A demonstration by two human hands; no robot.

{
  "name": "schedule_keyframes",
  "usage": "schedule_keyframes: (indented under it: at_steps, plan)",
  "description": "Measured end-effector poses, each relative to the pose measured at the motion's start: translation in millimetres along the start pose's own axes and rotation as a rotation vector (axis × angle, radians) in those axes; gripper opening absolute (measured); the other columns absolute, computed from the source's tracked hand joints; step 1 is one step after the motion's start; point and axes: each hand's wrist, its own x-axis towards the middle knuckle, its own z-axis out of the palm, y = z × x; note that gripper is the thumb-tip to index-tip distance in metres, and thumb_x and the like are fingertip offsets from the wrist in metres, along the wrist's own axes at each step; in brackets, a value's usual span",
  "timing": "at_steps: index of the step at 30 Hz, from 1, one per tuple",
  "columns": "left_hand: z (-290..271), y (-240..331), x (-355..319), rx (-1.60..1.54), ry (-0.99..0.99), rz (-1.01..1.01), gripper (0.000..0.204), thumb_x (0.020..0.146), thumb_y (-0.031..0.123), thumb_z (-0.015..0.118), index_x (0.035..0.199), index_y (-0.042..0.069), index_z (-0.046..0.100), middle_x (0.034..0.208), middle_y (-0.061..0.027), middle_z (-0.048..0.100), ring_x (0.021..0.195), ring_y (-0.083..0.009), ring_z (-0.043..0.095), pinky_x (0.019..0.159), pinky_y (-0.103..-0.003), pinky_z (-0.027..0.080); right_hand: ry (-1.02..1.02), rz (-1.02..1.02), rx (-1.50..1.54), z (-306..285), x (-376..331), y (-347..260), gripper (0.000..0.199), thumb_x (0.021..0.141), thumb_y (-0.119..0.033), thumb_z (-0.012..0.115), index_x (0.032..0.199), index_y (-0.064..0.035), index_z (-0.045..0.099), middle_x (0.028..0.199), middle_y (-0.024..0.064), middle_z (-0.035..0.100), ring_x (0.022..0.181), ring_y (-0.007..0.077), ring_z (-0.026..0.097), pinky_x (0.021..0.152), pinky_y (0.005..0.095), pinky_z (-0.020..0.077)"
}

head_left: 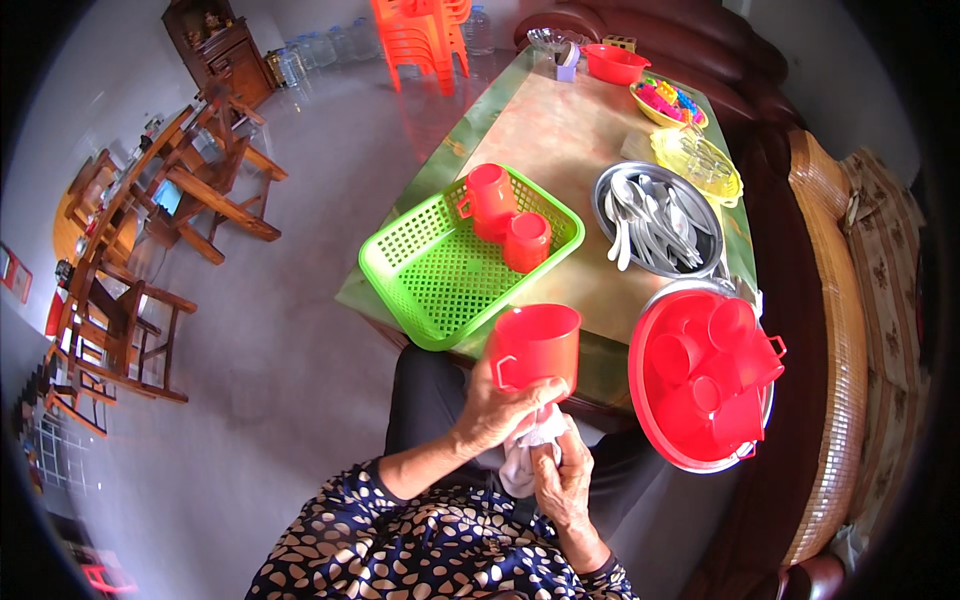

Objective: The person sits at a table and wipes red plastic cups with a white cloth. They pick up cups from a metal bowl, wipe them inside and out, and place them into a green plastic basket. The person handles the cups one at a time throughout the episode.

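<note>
We see the left hand (497,405) closed around a red plastic handled cup (537,345), the right hand (562,478) pinching a white cloth (528,447) beneath; held off the bench (560,140), it may slip.

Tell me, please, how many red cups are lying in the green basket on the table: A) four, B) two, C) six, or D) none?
B: two red cups lie together near the far corner of the green basket, while the left hand holds a third cup outside it, above the white cloth.
</note>
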Motion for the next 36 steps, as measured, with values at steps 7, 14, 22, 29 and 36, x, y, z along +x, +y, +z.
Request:
schedule_keyframes:
  at_steps: [7, 14, 22, 29, 36]
  plan:
    - [-68.6, 48.9, 56.2, 0.610, 0.105, 0.187, 0.075, 0.061, 0.013, 0.084, 0.121, 0.006, 0.040, 0.114, -0.0117, 0.051, 0.108, -0.0222, 0.052, 0.087, -0.036, 0.048, 0.001, 0.299, 0.163, -18.2, -10.7, 28.1, 0.026, 0.081, -0.004, 0.052, 0.106, 0.0013, 0.056, 0.087, 0.0068, 0.061, 0.079, 0.0149, 0.057, 0.074, 0.0269, 0.0462]
    - [-49.3, 67.4, 148.6, 1.265, -0.194, 0.339, 0.072, 0.060, 0.003, 0.074, 0.122, 0.007, 0.038, 0.114, -0.0177, 0.050, 0.112, -0.0354, 0.049, 0.094, -0.041, 0.043, -0.010, 0.350, 0.177, -17.4, -4.4, 42.7, 0.028, 0.081, -0.007, 0.056, 0.108, 0.0014, 0.057, 0.086, 0.0074, 0.060, 0.080, 0.0145, 0.056, 0.074, 0.0270, 0.0458]
    - [-43.0, 33.6, 226.5, 1.626, -0.522, 0.432, 0.056, 0.060, 0.011, 0.068, 0.113, 0.004, 0.053, 0.117, -0.0119, 0.050, 0.113, -0.0316, 0.046, 0.097, -0.041, 0.038, -0.054, 0.409, 0.125, -27.2, 4.4, 49.2, 0.031, 0.083, -0.009, 0.055, 0.112, 0.0013, 0.056, 0.092, 0.0101, 0.061, 0.085, 0.0152, 0.057, 0.077, 0.0283, 0.0462]
    - [-36.3, 16.7, 241.5, 1.656, -0.643, 0.268, 0.065, 0.060, 0.010, 0.068, 0.121, 0.009, 0.047, 0.120, -0.0113, 0.050, 0.114, -0.0306, 0.045, 0.095, -0.043, 0.036, -0.058, 0.441, 0.107, -28.0, 9.6, 64.3, 0.033, 0.083, -0.011, 0.055, 0.113, 0.0010, 0.055, 0.096, 0.0118, 0.061, 0.088, 0.0189, 0.058, 0.080, 0.0301, 0.0459]
    - [-33.8, 5.1, 240.2, 1.516, -0.701, 0.255, 0.065, 0.062, 0.006, 0.061, 0.124, 0.009, 0.042, 0.125, -0.0119, 0.047, 0.116, -0.0325, 0.042, 0.097, -0.044, 0.034, -0.026, 0.504, 0.132, -26.4, 7.0, 70.3, 0.033, 0.082, -0.011, 0.054, 0.112, 0.0010, 0.056, 0.097, 0.0133, 0.060, 0.090, 0.0199, 0.058, 0.081, 0.0301, 0.0452]
